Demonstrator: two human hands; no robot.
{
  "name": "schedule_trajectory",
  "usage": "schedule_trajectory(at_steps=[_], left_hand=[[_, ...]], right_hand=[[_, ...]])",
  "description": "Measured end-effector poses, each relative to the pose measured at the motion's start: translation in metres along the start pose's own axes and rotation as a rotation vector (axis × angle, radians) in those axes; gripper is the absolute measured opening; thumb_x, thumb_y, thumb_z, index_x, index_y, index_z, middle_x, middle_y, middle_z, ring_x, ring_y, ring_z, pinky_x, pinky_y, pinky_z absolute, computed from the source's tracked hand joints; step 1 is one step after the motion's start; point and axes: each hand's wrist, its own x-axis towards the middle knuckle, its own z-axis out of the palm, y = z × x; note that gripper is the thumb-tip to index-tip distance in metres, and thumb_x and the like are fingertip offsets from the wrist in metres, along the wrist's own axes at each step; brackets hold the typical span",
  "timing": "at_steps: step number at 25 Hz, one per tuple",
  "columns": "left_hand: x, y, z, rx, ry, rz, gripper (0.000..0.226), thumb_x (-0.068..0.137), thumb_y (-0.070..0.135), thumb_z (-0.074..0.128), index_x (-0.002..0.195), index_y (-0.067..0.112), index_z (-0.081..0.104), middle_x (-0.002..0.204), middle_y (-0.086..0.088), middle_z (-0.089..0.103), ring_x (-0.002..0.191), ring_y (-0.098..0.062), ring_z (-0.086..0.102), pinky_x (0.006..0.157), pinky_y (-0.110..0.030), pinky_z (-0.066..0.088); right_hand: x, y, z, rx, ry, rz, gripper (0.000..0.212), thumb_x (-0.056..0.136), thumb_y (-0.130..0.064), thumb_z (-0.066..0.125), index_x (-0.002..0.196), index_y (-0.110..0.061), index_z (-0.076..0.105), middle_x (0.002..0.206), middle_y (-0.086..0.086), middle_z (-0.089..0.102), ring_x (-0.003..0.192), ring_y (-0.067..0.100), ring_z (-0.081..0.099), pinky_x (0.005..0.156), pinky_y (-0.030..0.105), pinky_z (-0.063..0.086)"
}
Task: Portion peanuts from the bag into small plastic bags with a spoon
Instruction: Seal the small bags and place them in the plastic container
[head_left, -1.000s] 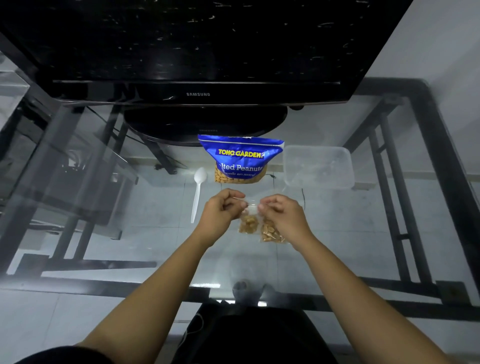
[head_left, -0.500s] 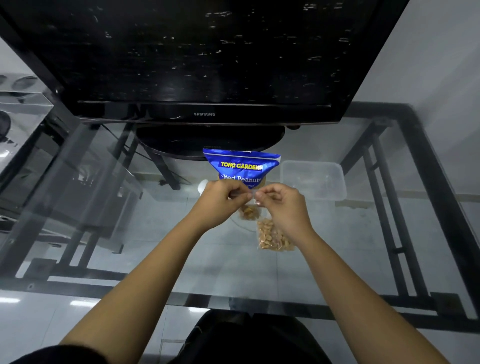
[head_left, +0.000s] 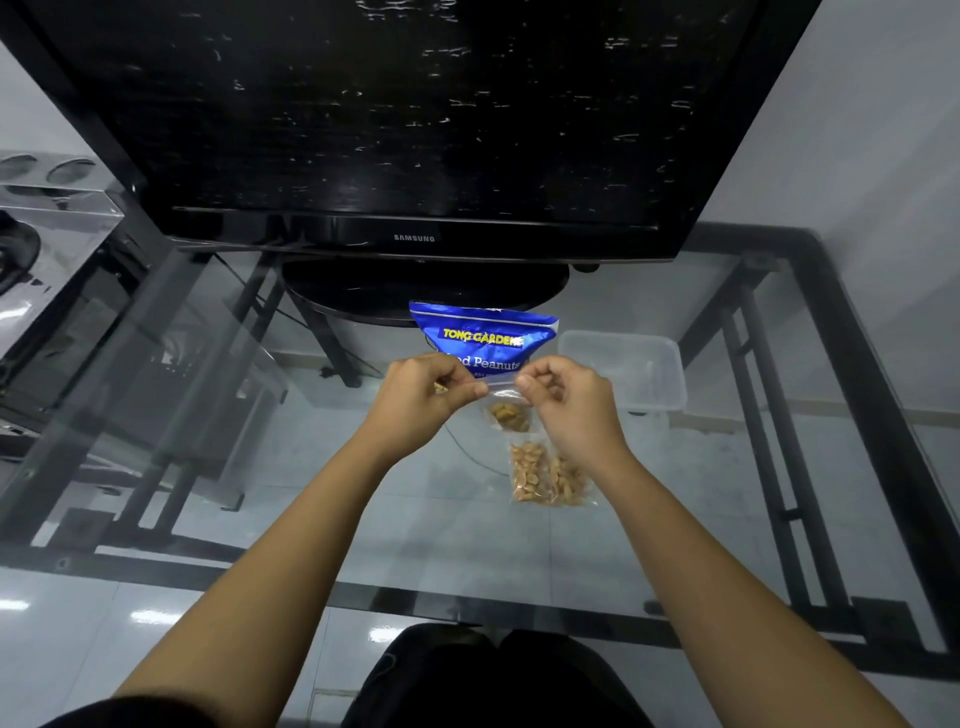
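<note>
Your left hand (head_left: 415, 397) and right hand (head_left: 566, 400) pinch the top edge of a small zip bag (head_left: 506, 410) of peanuts, held above the glass table (head_left: 260, 467). A filled bag (head_left: 545, 475) lies below it. The blue Tong Garden peanut bag (head_left: 483, 335) stands just behind, the clear container (head_left: 634, 374) to its right.

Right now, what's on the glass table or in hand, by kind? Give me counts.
Small plastic bags with peanuts: 2, one held by the left hand and right hand at, one lying on the glass
Blue peanut bag: 1
Clear plastic container: 1
TV: 1
Total: 5
</note>
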Motion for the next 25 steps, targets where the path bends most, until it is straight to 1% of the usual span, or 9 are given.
schedule_trajectory(at_steps=[2, 4, 5, 8, 10, 13, 17, 20, 25], left_hand=[[-0.007, -0.009, 0.005, -0.305, -0.102, -0.048, 0.005, 0.081, 0.02, 0.07, 0.083, 0.018, 0.066, 0.086, 0.004, 0.064, 0.076, 0.004, 0.059, 0.064, -0.01, 0.045], [-0.02, -0.023, 0.022, -0.572, -0.21, -0.121, 0.017, 0.08, 0.011, 0.07, 0.095, 0.018, 0.064, 0.096, 0.0, 0.065, 0.091, -0.005, 0.063, 0.081, -0.022, 0.054], [-0.026, -0.029, 0.032, -0.588, -0.208, -0.157, 0.02, 0.08, 0.009, 0.07, 0.097, 0.018, 0.064, 0.097, -0.003, 0.067, 0.093, -0.012, 0.065, 0.085, -0.027, 0.055], [-0.036, -0.049, 0.052, -0.548, -0.121, -0.302, 0.013, 0.084, 0.011, 0.066, 0.093, 0.02, 0.064, 0.087, -0.005, 0.069, 0.085, -0.019, 0.067, 0.079, -0.028, 0.056], [-0.038, -0.066, 0.055, -0.452, -0.089, -0.441, 0.003, 0.087, 0.015, 0.063, 0.09, 0.016, 0.064, 0.08, -0.005, 0.066, 0.077, -0.02, 0.064, 0.071, -0.025, 0.055], [-0.04, -0.09, 0.06, -0.142, -0.074, -0.56, 0.017, 0.088, 0.018, 0.06, 0.08, 0.003, 0.063, 0.072, -0.011, 0.062, 0.066, -0.025, 0.061, 0.067, -0.033, 0.057], [-0.043, -0.095, 0.071, 0.087, -0.043, -0.501, 0.025, 0.088, 0.025, 0.06, 0.093, 0.0, 0.065, 0.083, -0.019, 0.068, 0.075, -0.031, 0.066, 0.075, -0.039, 0.055], [-0.046, -0.096, 0.075, 0.2, 0.02, -0.459, 0.035, 0.089, 0.028, 0.06, 0.113, 0.003, 0.061, 0.087, -0.016, 0.069, 0.082, -0.03, 0.064, 0.076, -0.036, 0.05], [-0.049, -0.091, 0.077, 0.242, -0.007, -0.453, 0.04, 0.09, 0.032, 0.057, 0.119, 0.004, 0.057, 0.097, -0.016, 0.068, 0.088, -0.028, 0.063, 0.078, -0.035, 0.047]], right_hand=[[0.001, 0.0, -0.001, 0.093, -0.067, 0.032, 0.007, 0.087, -0.017, 0.062, 0.081, -0.02, 0.063, 0.075, -0.006, 0.064, 0.073, 0.008, 0.064, 0.071, 0.017, 0.051], [0.002, 0.004, 0.0, 0.221, -0.121, 0.093, 0.014, 0.088, -0.014, 0.061, 0.078, -0.024, 0.061, 0.076, -0.003, 0.066, 0.073, 0.009, 0.065, 0.078, 0.023, 0.052], [0.002, 0.006, 0.001, 0.254, -0.152, 0.13, 0.013, 0.088, -0.015, 0.06, 0.079, -0.024, 0.061, 0.078, -0.002, 0.067, 0.075, 0.01, 0.066, 0.081, 0.025, 0.052], [0.002, 0.026, 0.007, 0.091, -0.193, 0.207, 0.009, 0.09, -0.023, 0.057, 0.095, -0.02, 0.065, 0.094, -0.001, 0.068, 0.09, 0.01, 0.064, 0.086, 0.026, 0.049], [0.001, 0.047, 0.009, -0.233, -0.139, 0.195, 0.023, 0.092, -0.02, 0.053, 0.113, -0.014, 0.061, 0.111, 0.004, 0.064, 0.1, 0.015, 0.059, 0.087, 0.027, 0.046], [-0.007, 0.076, 0.009, -0.617, -0.133, 0.258, 0.039, 0.089, -0.008, 0.051, 0.128, -0.008, 0.047, 0.124, 0.018, 0.052, 0.112, 0.033, 0.052, 0.09, 0.033, 0.042], [-0.014, 0.097, 0.015, -0.604, -0.155, 0.395, 0.041, 0.087, -0.005, 0.052, 0.127, -0.011, 0.045, 0.119, 0.018, 0.054, 0.108, 0.033, 0.053, 0.08, 0.029, 0.042], [-0.014, 0.101, 0.016, -0.56, -0.078, 0.386, 0.037, 0.087, -0.005, 0.053, 0.124, -0.011, 0.05, 0.117, 0.016, 0.059, 0.103, 0.032, 0.058, 0.078, 0.029, 0.044], [-0.024, 0.101, 0.015, -0.42, 0.048, 0.339, 0.034, 0.088, -0.005, 0.056, 0.121, -0.013, 0.052, 0.095, 0.01, 0.07, 0.086, 0.025, 0.063, 0.073, 0.034, 0.053]])
